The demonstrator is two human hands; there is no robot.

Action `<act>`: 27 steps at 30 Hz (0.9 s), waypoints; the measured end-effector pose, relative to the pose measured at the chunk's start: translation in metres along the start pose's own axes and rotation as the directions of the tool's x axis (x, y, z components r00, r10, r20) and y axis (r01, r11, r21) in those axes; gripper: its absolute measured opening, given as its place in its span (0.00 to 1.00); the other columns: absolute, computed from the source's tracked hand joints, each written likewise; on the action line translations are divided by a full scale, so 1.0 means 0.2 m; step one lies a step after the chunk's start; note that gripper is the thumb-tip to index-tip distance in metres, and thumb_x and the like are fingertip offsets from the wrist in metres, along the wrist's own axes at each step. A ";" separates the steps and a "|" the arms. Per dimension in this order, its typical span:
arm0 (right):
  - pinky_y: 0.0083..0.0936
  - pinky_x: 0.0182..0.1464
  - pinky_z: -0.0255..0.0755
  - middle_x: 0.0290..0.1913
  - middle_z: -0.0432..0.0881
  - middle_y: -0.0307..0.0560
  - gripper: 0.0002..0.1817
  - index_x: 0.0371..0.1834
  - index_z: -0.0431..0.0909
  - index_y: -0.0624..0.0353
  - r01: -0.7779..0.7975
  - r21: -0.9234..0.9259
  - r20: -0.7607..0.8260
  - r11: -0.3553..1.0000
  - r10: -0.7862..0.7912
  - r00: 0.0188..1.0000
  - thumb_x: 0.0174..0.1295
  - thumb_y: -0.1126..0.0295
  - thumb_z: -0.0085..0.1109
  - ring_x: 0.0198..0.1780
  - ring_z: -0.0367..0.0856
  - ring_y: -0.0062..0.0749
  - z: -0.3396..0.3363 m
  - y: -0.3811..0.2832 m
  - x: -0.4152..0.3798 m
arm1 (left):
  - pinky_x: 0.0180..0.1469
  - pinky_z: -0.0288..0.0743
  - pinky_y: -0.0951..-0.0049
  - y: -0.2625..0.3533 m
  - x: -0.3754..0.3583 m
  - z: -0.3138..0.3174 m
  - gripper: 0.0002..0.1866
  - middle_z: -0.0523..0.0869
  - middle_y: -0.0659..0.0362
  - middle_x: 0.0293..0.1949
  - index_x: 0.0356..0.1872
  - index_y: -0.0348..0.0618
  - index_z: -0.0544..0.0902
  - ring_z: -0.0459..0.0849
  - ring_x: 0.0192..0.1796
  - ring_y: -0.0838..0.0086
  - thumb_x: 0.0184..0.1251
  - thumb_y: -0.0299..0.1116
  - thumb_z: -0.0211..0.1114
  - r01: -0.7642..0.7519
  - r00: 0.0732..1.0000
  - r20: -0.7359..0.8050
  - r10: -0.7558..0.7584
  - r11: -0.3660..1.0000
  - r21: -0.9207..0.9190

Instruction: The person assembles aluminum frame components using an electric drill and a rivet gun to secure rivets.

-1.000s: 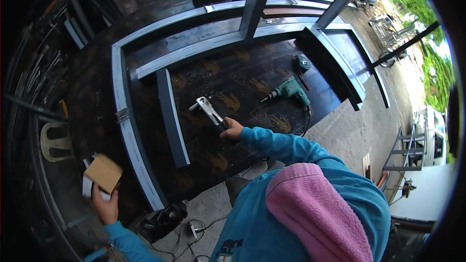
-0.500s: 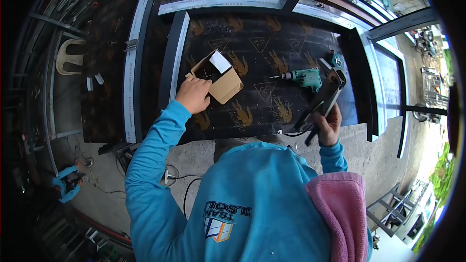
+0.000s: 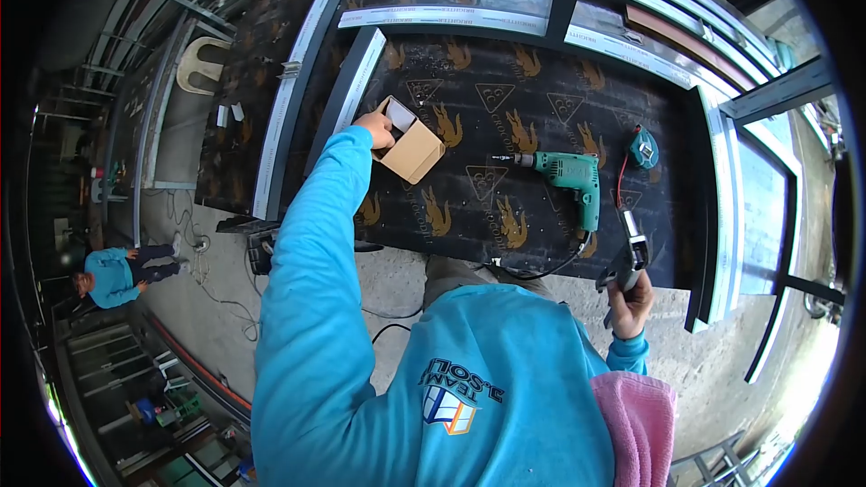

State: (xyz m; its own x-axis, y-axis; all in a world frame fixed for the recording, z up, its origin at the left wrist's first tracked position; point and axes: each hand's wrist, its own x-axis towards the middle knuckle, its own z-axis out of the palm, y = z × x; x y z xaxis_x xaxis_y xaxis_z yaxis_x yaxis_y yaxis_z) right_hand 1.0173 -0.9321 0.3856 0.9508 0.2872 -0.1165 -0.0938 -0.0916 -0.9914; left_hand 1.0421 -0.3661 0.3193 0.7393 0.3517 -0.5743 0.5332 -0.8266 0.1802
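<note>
My left hand (image 3: 379, 132) reaches into the opening of a small cardboard box (image 3: 414, 153) on the dark tabletop (image 3: 465, 189); its fingertips are hidden inside. At the table's front right edge, my right hand (image 3: 631, 304) is closed around a dark hand tool (image 3: 631, 257) with a pale metal end pointing away from me. Between the hands a green power drill (image 3: 570, 173) lies on its side, its bit pointing left. Behind the tool is a teal tape measure (image 3: 644, 150), with a red strip running from it towards the tool.
Dark metal frame bars with white film (image 3: 442, 16) border the left, back and right of the work area. A black cord (image 3: 550, 271) runs from the drill over the front edge. A co-worker (image 3: 115, 277) stands far left. A pink towel (image 3: 642, 424) hangs from the shirt.
My left hand has gone from the box's edge into its opening. My right hand has drawn the dark tool back towards me, uncovering the drill's handle and the tape measure. The co-worker now shows more fully.
</note>
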 end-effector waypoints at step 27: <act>0.12 0.32 0.58 0.30 0.73 0.31 0.07 0.33 0.73 0.61 -0.148 -0.099 -0.027 0.984 0.146 0.989 0.55 0.84 0.57 0.30 0.65 0.11 0.90 -0.22 -0.15 | 0.45 0.79 0.61 -0.39 -0.12 -0.26 0.10 0.87 0.49 0.36 0.34 0.41 0.86 0.85 0.40 0.55 0.58 0.35 0.63 -0.670 0.691 -0.466 0.553 0.732 -0.124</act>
State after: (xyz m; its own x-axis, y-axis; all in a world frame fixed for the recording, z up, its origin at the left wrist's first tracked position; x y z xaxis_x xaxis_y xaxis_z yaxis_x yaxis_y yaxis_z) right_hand 0.9402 -0.7641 0.4219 0.9345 0.2454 -0.2581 -0.2034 -0.2270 -0.9524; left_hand 1.0038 -0.2882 0.3608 0.9971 -0.0092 0.0754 -0.0538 -0.7863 0.6155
